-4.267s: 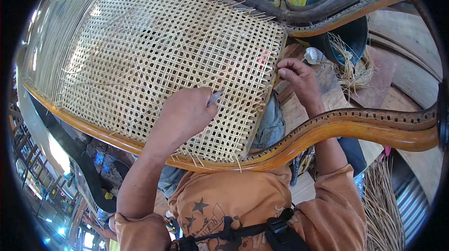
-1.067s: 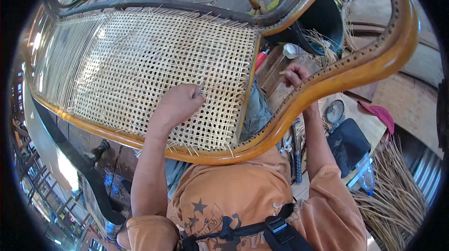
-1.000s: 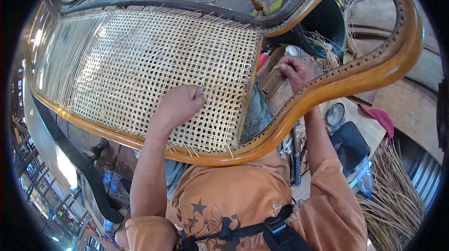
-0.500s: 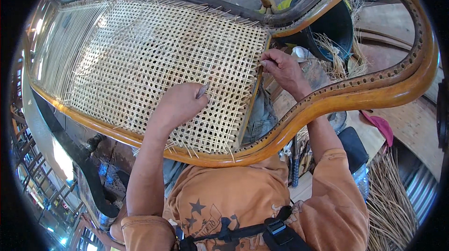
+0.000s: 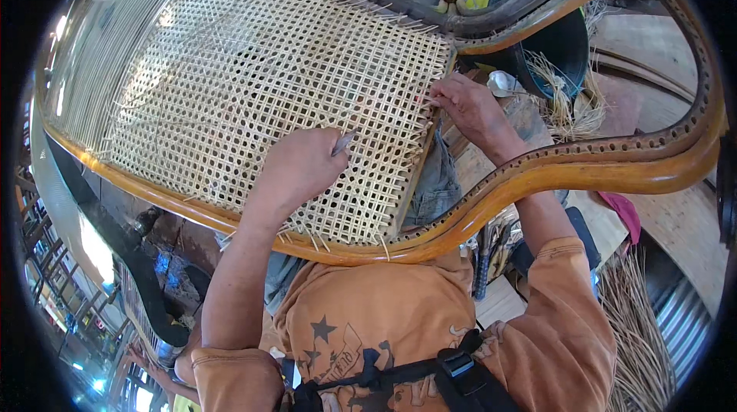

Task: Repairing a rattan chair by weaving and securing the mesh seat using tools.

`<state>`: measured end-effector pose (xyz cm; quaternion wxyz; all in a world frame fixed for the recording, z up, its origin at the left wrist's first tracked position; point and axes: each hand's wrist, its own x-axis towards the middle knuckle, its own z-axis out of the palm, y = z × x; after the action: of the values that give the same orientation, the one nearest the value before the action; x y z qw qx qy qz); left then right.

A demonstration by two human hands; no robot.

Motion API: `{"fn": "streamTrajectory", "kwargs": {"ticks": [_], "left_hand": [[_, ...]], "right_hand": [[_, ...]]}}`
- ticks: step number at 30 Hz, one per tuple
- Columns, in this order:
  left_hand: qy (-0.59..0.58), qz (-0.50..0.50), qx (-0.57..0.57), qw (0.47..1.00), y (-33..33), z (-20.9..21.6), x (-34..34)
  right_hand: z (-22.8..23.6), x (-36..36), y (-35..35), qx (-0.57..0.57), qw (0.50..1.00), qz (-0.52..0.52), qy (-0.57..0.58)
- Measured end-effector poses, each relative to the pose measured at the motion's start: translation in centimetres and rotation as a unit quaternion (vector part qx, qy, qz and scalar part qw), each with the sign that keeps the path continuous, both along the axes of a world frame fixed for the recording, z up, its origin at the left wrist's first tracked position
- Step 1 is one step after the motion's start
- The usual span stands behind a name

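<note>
Head view, woven cane panel: an open lattice (image 5: 253, 90) stretched within the chair-like frame, in front of the person; loose strand ends stick out along its far and near edges.
Head view, left hand: closed in a fist (image 5: 303, 170) around a pointed metal tool (image 5: 345, 141), over the near right part of the panel; the tool's tip projects past the thumb.
Head view, right hand: at the panel's right edge (image 5: 470, 111), fingers bent toward the thumb; whether they grip a strand cannot be told.
Head view, frame: glossy yellow-brown wood (image 5: 591, 174), curving to the right, pierced by a row of holes.
Head view, surroundings: dark bucket (image 5: 551, 55) beyond the right hand; bundle of strands (image 5: 633, 327) at lower right.
</note>
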<state>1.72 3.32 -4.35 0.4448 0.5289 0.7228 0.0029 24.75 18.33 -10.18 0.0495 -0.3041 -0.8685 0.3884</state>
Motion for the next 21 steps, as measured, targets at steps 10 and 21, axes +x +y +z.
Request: {"fn": "streamTrajectory", "kwargs": {"ticks": [10, 21], "left_hand": [[-0.015, -0.005, -0.045, 0.999, 0.2, 0.9, -0.4], [-0.065, 0.083, 0.012, 0.994, -8.0, 13.4, -4.3]], "right_hand": [[0.3, 0.6, 0.5, -0.050, 0.998, 0.013, -0.042], [17.1, 5.0, -7.0, 0.209, 0.884, -0.297, 0.294]]}}
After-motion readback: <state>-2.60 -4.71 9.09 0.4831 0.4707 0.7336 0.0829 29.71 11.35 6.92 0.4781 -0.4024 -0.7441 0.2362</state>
